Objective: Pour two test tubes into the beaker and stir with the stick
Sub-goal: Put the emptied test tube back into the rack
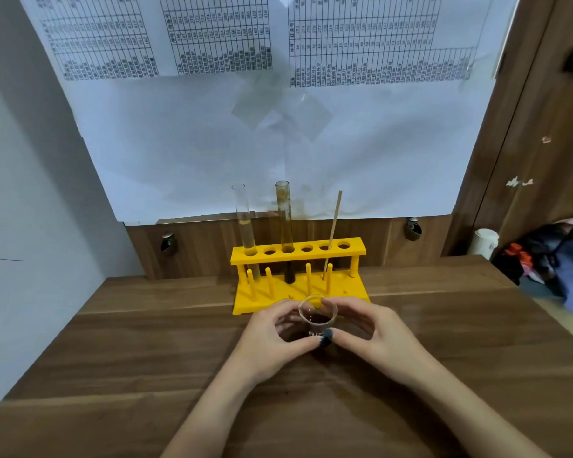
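A small glass beaker (318,314) with dark brown liquid stands on the wooden table just in front of the yellow rack (298,251). My left hand (275,338) and my right hand (374,332) curl round the beaker from either side, thumbs meeting at its near wall. In the rack stand two test tubes: a left one (245,223) with pale yellowish liquid and a middle one (285,216) stained brown with dark liquid at its bottom. A thin wooden stick (334,223) leans in a hole further right.
The wooden table (146,342) runs up to a brown panel wall covered by large white printed sheets (278,143). A white cup (484,242) and a heap of clothes and bags (555,259) sit off the table's right side.
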Demonstrator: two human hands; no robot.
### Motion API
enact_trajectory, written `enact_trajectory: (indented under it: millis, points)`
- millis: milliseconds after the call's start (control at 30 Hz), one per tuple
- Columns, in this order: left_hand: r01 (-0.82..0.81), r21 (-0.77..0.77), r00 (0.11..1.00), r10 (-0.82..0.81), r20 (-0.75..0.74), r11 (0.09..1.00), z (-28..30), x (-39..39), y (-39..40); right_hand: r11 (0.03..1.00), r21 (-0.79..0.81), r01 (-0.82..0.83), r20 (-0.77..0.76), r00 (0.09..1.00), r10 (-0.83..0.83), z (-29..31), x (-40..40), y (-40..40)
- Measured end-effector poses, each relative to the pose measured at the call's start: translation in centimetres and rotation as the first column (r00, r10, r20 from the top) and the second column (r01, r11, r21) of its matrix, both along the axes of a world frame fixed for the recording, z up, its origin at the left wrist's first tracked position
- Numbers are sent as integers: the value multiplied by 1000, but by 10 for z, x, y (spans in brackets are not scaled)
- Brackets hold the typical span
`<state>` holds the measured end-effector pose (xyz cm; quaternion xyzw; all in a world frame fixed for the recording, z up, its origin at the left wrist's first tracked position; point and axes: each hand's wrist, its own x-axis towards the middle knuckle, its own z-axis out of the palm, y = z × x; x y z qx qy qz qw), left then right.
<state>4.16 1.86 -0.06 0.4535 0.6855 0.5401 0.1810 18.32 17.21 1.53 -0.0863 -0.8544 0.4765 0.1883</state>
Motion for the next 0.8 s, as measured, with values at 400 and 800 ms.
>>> enact_trajectory:
  millis: [400,800]
  points:
    - [-50,-90,977,30,-211,995,-2,3,2,999,31,-11,22,1000,11,-7,4,6]
    - [-46,-120,972,17,-235,992,-3,3,1,998,52,-36,62,998,33,-8,5,9]
